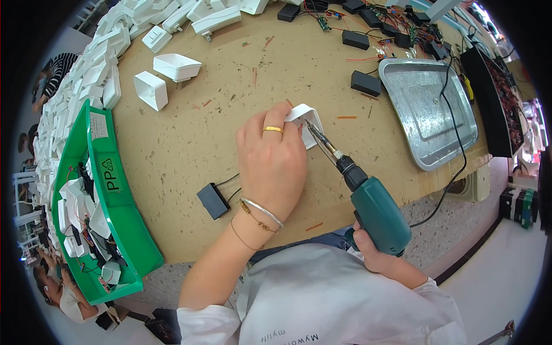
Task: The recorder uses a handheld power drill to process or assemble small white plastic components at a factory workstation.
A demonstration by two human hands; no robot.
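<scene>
My left hand [270, 158] is closed on the upper left side of a small white plastic housing [313, 140], its fingertips partly hidden by the hand itself. From the right, my right hand [372, 253] grips the handle of a dark green soldering gun [379, 210]. Its metal tip reaches over the housing's rim into the opening, close to my left fingers. Whether the tip touches anything inside is too small to tell. Beside my left wrist lies a black rectangular box [213, 201], with two dark wires running from it under my hand.
Two white housings [150, 91] lie ahead on the left, before a big pile of white casings [92, 72]. A green bin [123, 201] of wired parts stands left. At right are a metal tray [428, 109] crossed by a black cord [460, 146], and several black boxes [365, 83] with wires.
</scene>
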